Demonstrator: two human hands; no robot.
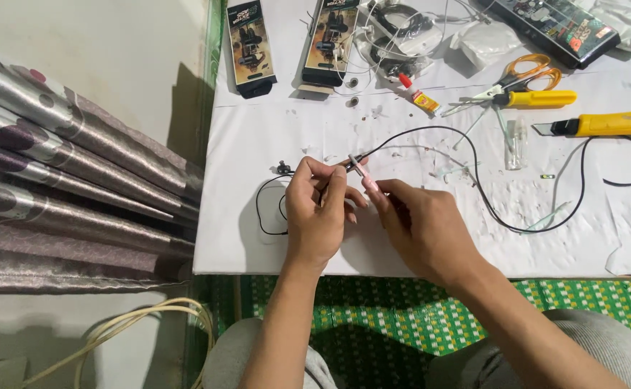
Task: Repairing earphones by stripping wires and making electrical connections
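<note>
Black cable [474, 180] runs up-right from a small plug [356, 165] pinched in left hand [317, 209] fingertips, w/ right hand [420, 227] fingers closed just beside it, over white table [272, 130].

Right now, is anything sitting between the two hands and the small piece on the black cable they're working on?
Nothing visible. The left hand already pinches the black cable at its small inline piece, and the right hand fingertips touch that piece from below. The small black part lies off to the left side.
</note>
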